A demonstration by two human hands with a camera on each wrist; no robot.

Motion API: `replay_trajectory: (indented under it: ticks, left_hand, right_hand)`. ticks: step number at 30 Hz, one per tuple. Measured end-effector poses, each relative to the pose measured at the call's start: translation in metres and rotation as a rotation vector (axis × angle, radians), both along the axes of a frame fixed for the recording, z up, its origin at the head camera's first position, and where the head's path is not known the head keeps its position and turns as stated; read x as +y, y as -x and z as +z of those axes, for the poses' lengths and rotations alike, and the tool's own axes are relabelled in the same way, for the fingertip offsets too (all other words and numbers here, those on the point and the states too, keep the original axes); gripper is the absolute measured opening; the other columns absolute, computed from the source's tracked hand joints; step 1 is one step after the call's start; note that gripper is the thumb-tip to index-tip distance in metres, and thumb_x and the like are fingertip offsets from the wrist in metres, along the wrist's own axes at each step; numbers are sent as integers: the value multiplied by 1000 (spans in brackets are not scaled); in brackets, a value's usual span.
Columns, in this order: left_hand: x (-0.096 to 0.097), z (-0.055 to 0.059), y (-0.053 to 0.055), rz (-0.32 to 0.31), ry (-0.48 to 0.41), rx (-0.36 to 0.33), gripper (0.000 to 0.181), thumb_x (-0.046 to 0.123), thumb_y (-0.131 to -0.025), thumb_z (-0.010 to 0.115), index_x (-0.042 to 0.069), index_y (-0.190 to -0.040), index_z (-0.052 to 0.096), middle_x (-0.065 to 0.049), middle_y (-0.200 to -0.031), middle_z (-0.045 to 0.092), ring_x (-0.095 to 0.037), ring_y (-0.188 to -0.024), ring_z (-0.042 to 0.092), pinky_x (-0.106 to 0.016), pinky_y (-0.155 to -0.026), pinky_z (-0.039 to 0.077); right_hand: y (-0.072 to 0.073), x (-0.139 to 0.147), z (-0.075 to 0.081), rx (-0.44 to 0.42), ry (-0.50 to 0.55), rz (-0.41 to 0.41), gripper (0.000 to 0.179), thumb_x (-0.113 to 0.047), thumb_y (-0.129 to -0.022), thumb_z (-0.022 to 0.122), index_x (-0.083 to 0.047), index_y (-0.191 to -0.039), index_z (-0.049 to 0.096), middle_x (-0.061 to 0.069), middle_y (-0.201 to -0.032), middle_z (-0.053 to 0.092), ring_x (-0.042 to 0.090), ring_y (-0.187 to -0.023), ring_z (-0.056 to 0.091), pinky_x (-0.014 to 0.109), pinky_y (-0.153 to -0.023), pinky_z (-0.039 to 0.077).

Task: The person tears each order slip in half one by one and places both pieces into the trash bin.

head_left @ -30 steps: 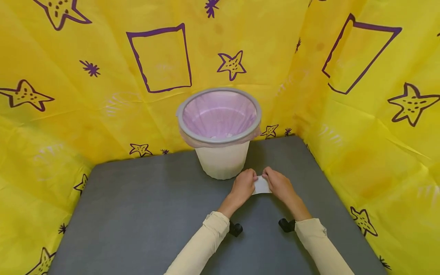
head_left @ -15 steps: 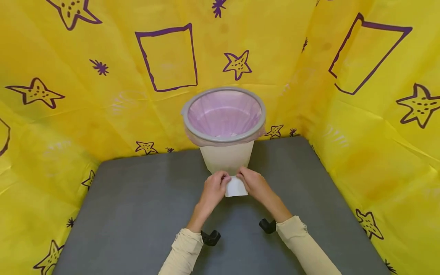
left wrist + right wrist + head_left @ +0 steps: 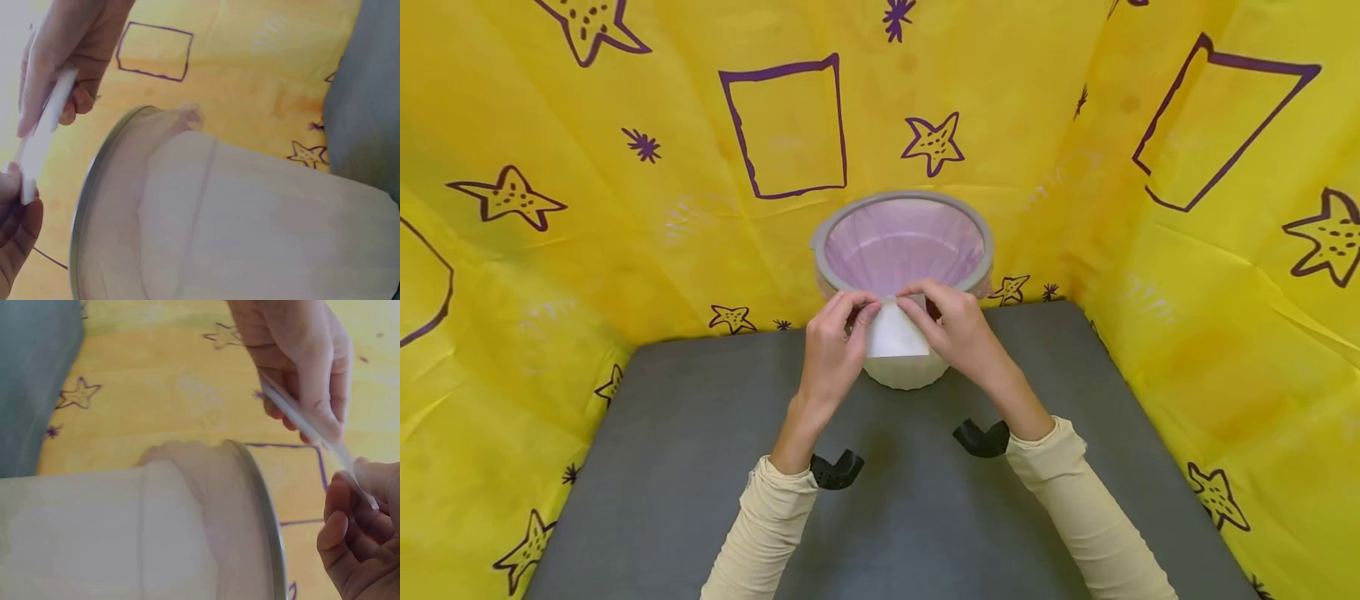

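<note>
A small white piece of paper (image 3: 897, 335) is stretched between both hands near the front rim of the bin (image 3: 908, 377). Thumb and fingers of my left hand (image 3: 832, 346) pinch it near the upper left corner. My right hand (image 3: 962, 337) pinches it along the top edge, close to the left fingertips. In the left wrist view the paper (image 3: 47, 137) appears nearly edge-on, up by the level of the bin's mouth. The right wrist view shows the paper (image 3: 306, 422) as a thin slanted strip between the two hands.
The cream bin has a grey rim (image 3: 988, 250) and a pinkish liner (image 3: 902, 233). It stands at the back of a grey table (image 3: 700, 450). Yellow patterned sheeting (image 3: 647, 233) surrounds the table. Black wrist mounts (image 3: 837, 471) show by both sleeves.
Both hands have moved left and then up with the paper, from the table area beside the bin to in front of its rim. The head view has shifted slightly to the left.
</note>
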State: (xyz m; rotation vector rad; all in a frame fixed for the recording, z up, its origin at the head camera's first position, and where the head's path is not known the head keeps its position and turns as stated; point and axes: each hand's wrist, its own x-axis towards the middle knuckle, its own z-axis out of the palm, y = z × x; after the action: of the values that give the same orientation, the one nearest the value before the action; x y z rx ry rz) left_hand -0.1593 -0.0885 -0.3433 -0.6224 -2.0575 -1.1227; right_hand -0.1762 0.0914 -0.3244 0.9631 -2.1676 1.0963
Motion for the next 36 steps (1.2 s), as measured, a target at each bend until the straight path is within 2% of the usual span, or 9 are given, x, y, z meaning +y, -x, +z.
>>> replay_trajectory:
  ticks: [5,11,13,18,20,22,26,33,36]
  left_hand:
    - [5,1,0,-2,-3,-15,13,12,-92,65,-1,-94,68,-11,-85,66,-17,-71,59,-23,-67,52]
    - [7,-1,1,-19,-4,3,15,14,-91,66,0,-94,69,-11,-84,67,-17,-71,61,-24,-67,53]
    - [8,-2,3,-5,2,69,13,13,-90,68,0,-93,69,-11,-83,67,-17,-71,61,-24,-68,53]
    - [13,-12,5,91,-29,331,7,4,-84,73,-1,-86,68,-11,-79,66,-20,-71,62,-25,-67,54]
    - [15,-16,5,103,-73,371,7,1,-82,74,-1,-85,68,-12,-78,65,-20,-70,61,-24,-67,54]
    - [16,-18,6,89,-120,351,8,0,-81,74,-1,-86,68,-12,-78,65,-20,-69,61,-23,-68,53]
    - [17,-17,5,54,-176,264,7,0,-83,72,0,-88,68,-12,-79,65,-20,-69,60,-22,-69,53]
    - [13,-13,-10,-17,-239,205,9,-1,-79,74,1,-88,70,-9,-78,66,-14,-67,57,-18,-65,49]
    - [13,-12,-10,-25,-244,172,8,1,-81,73,2,-88,70,-9,-78,66,-13,-67,57,-17,-65,47]
  right_hand:
    - [1,5,-2,-126,44,-1,8,-6,-92,63,1,-96,67,10,-76,66,9,-58,43,19,-54,36]
    - [3,6,-7,-150,70,12,7,-5,-92,63,0,-95,67,8,-70,62,9,-57,41,20,-54,35]
    - [3,5,-5,-195,84,20,7,-6,-93,62,0,-96,67,9,-68,59,9,-56,40,20,-53,35]
    - [-1,2,1,-421,169,58,14,-11,-96,60,1,-100,66,10,-70,58,7,-54,46,20,-51,38]
    - [-2,0,2,-474,196,56,16,-12,-96,60,2,-101,66,11,-71,58,6,-54,49,20,-51,41]
    - [-1,-1,2,-486,207,43,17,-12,-96,59,2,-102,66,13,-71,58,6,-54,50,19,-51,43]
    - [0,-2,1,-471,215,21,18,-12,-96,59,3,-102,66,16,-71,61,5,-54,54,20,-51,46]
    - [1,-1,-3,-368,179,-83,15,-12,-96,60,2,-99,66,6,-58,45,6,-49,32,20,-49,27]
    - [-1,-2,-3,-342,178,-75,14,-12,-95,61,1,-98,66,5,-59,45,8,-50,33,20,-49,28]
